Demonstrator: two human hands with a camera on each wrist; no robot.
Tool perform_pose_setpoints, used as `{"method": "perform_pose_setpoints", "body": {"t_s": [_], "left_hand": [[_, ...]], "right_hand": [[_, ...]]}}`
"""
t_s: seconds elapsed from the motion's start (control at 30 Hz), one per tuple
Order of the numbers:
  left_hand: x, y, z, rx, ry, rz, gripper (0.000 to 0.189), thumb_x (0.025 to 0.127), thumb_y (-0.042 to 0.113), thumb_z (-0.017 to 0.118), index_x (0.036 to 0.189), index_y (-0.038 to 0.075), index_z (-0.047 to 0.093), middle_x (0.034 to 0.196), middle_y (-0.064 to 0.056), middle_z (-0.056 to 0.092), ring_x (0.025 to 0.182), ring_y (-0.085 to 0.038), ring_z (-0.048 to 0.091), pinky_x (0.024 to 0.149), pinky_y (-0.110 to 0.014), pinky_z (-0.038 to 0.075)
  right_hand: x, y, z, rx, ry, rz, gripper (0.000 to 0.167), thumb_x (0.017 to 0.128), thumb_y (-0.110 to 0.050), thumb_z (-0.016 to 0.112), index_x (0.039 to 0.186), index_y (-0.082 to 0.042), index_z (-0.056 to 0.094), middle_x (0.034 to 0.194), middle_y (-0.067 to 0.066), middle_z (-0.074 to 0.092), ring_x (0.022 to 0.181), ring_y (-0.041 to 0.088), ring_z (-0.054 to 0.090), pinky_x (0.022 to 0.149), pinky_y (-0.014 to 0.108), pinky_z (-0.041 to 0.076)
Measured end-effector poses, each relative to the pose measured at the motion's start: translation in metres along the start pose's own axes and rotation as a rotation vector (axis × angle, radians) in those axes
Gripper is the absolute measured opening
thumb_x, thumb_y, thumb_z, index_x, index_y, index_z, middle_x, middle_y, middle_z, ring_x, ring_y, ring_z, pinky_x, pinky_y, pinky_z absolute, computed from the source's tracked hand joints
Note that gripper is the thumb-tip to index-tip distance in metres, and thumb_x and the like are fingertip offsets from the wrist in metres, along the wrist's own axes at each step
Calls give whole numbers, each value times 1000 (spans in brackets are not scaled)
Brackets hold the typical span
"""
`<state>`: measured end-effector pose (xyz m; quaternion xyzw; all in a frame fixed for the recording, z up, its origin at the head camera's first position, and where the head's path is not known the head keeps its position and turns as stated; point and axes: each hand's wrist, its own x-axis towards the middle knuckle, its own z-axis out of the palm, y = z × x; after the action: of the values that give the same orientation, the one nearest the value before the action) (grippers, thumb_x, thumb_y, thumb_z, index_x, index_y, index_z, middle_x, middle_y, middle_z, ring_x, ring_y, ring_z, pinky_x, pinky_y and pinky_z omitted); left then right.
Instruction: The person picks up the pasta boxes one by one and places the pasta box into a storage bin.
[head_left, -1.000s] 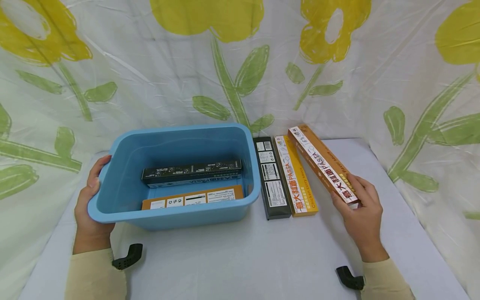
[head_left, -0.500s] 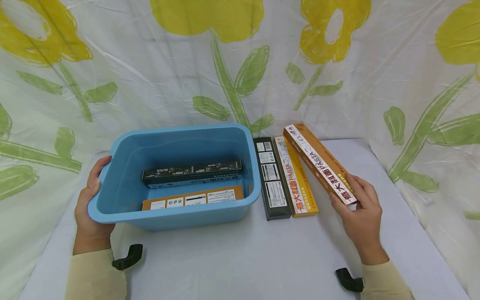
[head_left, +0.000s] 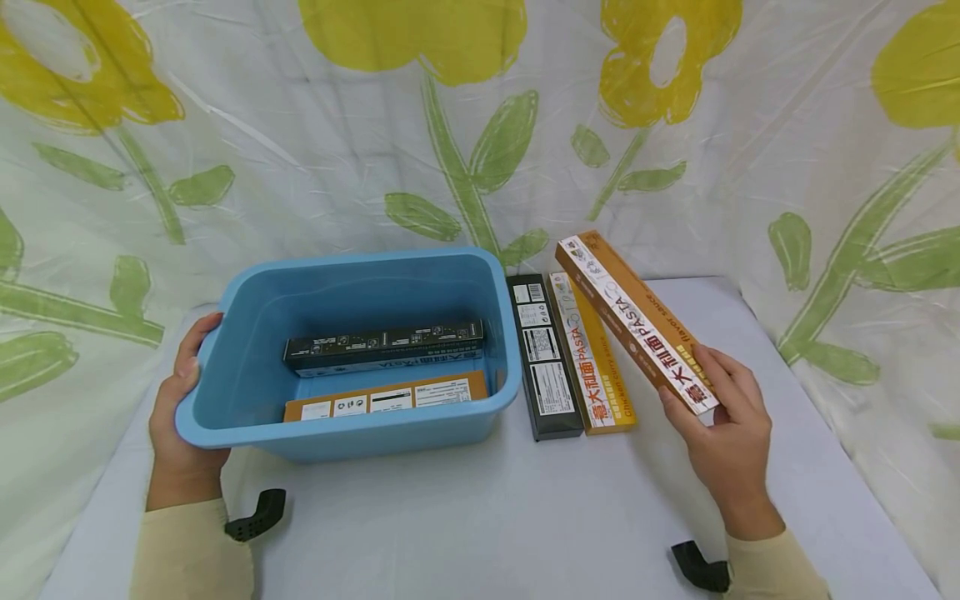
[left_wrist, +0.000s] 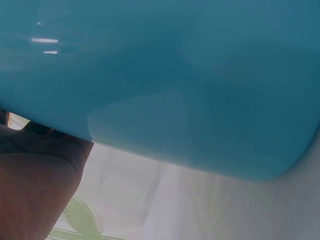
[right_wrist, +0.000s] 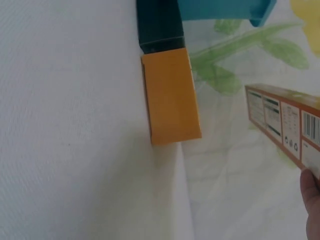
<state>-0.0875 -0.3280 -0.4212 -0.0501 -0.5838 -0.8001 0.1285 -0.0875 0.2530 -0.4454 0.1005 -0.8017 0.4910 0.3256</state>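
Note:
In the head view my right hand (head_left: 723,437) grips the near end of a brown pasta box (head_left: 637,321). The box is raised and slanted, its far end up and to the left; the right wrist view shows its label side (right_wrist: 285,122) with a thumb on it. My left hand (head_left: 180,404) holds the left rim of a blue plastic tub (head_left: 375,435), and part of its palm (left_wrist: 40,175) shows in the left wrist view. Inside the tub lie a black pasta box (head_left: 384,343) and an orange-brown pasta box (head_left: 390,398).
Right of the tub, a black box (head_left: 546,358) and a yellow pasta box (head_left: 592,354) lie side by side on the white table (head_left: 465,517). A flower-printed curtain (head_left: 555,158) hangs behind the table and along its sides.
The brown pasta box has risen a little, and its far end has swung up and left over the yellow box. My left hand and the tub have stayed put.

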Motion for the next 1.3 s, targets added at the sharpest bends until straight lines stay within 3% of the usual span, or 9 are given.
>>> {"method": "perform_pose_setpoints", "body": {"t_s": [0.67, 0.83, 1.3], "left_hand": [[-1, 1, 2, 1, 10, -14, 66, 104, 30, 34, 169, 22, 39, 170, -8, 31, 146, -28, 35, 102, -40, 44], [-1, 1, 2, 3, 3, -9, 66, 104, 30, 33, 169, 21, 37, 170, -8, 30, 146, -28, 35, 102, -40, 43], [-2, 2, 5, 26, 20, -11, 66, 105, 32, 33, 170, 22, 37, 171, -7, 30, 148, -29, 34, 104, -41, 43]], "right_hand": [[6, -32, -1, 246, 31, -97, 74, 67, 34, 72, 139, 18, 62, 143, 33, 54, 123, 33, 58, 93, 22, 54], [7, -44, -1, 277, 41, -112, 71, 68, 31, 72, 137, 20, 62, 142, 33, 54, 124, 35, 57, 92, 23, 54], [9, -71, 9, 498, 45, -204, 61, 71, 26, 75, 129, 30, 58, 140, 35, 56, 125, 37, 55, 90, 23, 55]]}}
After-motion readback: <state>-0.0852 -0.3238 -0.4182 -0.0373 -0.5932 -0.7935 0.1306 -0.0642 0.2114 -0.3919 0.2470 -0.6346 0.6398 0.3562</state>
